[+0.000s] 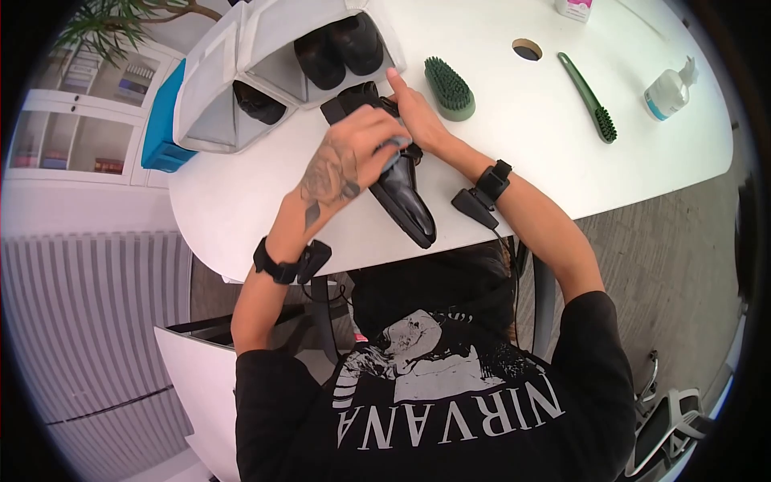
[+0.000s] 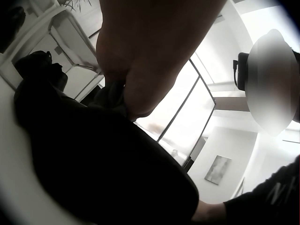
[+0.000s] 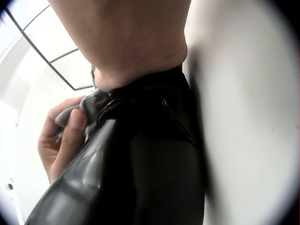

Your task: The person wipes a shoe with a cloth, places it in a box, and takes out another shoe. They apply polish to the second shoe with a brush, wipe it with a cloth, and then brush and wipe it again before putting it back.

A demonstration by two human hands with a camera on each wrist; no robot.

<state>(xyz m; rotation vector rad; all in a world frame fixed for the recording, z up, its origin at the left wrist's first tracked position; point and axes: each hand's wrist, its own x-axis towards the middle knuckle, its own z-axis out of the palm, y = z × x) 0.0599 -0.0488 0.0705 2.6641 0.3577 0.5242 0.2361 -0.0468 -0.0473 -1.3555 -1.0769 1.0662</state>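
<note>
A glossy black dress shoe (image 1: 409, 205) lies on the white table, its toe pointing towards the person. My left hand (image 1: 353, 145) pinches a grey cloth (image 1: 391, 153) against the upper part of the shoe. In the right wrist view, the ribbed cloth (image 3: 96, 105) is bunched between the left thumb and fingers beside the shoe's opening. My right hand (image 1: 422, 120) grips the shoe near its heel end, with the thumb raised and its other fingers mostly hidden. From the left wrist, the shoe (image 2: 108, 159) is a large dark shape below the hand.
Beyond the hands stands a white fabric organizer (image 1: 277, 48) holding black shoes (image 1: 341, 50). A green brush (image 1: 450, 88) lies bristles up right of the hands. Farther right are a long-handled green brush (image 1: 586, 96) and a clear spray bottle (image 1: 668, 95). A blue box (image 1: 165, 120) sits far left.
</note>
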